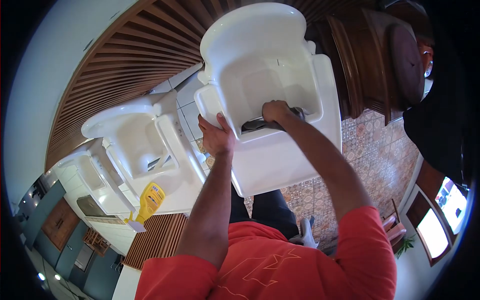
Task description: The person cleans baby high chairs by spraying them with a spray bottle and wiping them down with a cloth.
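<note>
A white plastic high chair [252, 35] with a wide tray [285, 162] stands right in front of me. My left hand [217, 136] is wrapped over the chair's left armrest [209, 102], thumb on top. Down in the seat, behind the tray, my right hand [275, 111] is closed on a dark grey cloth [298, 112]. Part of the cloth is hidden under the fingers, and a dark strip shows along the tray's inner edge.
More white high chairs [127, 122] stand in a row at left. A yellow spray bottle [151, 200] is on the nearest one's tray. A slatted wood partition [125, 55] curves behind them. Dark wooden furniture [370, 60] stands at right, above patterned floor tiles [375, 150].
</note>
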Available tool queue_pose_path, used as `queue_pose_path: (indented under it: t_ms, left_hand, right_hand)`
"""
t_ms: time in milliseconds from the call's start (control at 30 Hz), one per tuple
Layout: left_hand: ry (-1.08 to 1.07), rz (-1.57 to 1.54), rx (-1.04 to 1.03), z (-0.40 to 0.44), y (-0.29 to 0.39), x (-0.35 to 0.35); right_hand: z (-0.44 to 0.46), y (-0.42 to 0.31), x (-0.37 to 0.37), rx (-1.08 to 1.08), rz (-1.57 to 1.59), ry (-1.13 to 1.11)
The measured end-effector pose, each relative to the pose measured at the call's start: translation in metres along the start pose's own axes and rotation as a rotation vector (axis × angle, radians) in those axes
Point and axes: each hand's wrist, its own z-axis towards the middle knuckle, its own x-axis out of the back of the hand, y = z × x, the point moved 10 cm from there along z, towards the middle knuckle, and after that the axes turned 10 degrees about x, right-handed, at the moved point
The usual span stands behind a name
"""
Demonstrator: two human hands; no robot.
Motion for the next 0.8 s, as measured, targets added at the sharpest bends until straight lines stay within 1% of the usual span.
queue_pose_path:
  t_ms: [33, 100, 133, 200, 233, 300, 333, 400, 433, 500, 567, 633, 700, 767, 800]
  left_hand:
    - [0.01, 0.002, -0.009, 0.001, 0.0, 0.0]
    - [0.025, 0.008, -0.01, 0.002, -0.002, -0.002]
    - [0.043, 0.017, -0.023, 0.003, -0.003, -0.002]
    - [0.057, 0.026, -0.041, 0.004, -0.005, -0.004]
    - [0.063, 0.022, -0.047, 0.005, -0.006, -0.005]
    - [0.07, 0.018, -0.049, 0.004, -0.007, -0.005]
    - [0.066, 0.016, -0.045, 0.003, -0.007, -0.004]
    - [0.071, 0.013, -0.042, 0.004, -0.005, -0.003]
    - [0.063, 0.016, -0.033, 0.004, -0.006, -0.005]
    - [0.058, 0.022, -0.021, 0.004, -0.006, -0.004]
    - [0.004, 0.013, 0.003, 0.003, -0.004, -0.004]
    - [0.014, 0.01, -0.007, 0.005, -0.003, -0.003]
    - [0.016, 0.001, -0.015, 0.003, -0.001, -0.002]
    - [-0.002, 0.016, 0.004, 0.003, -0.002, -0.001]
    - [-0.002, 0.01, 0.001, 0.003, -0.003, -0.002]
  right_hand:
    - [-0.013, 0.002, 0.009, -0.001, 0.0, 0.004]
    - [-0.04, -0.013, 0.021, 0.225, 0.057, 0.004]
    - [-0.046, -0.004, 0.025, 0.23, 0.058, 0.002]
    - [-0.057, 0.004, 0.041, 0.369, 0.343, 0.067]
    - [-0.056, 0.011, 0.044, 0.368, 0.343, 0.069]
    - [-0.06, 0.064, 0.09, 0.025, 0.456, 0.578]
    - [-0.053, 0.064, 0.091, 0.027, 0.457, 0.574]
    - [-0.06, 0.08, 0.121, -0.075, 0.546, 1.038]
    - [-0.04, 0.075, 0.122, -0.069, 0.548, 1.038]
    - [0.0, 0.058, 0.116, -0.135, 0.419, 1.098]
    - [0.042, 0.014, 0.099, -0.15, -0.092, 0.988]
    - [0.05, -0.057, 0.075, 0.151, -0.332, 0.535]
    - [0.052, -0.093, 0.03, 0.322, -0.083, 0.827]
    - [0.029, -0.092, 0.04, 0.311, 0.048, 0.536]
    - [0.03, -0.09, 0.042, 0.308, 0.044, 0.54]
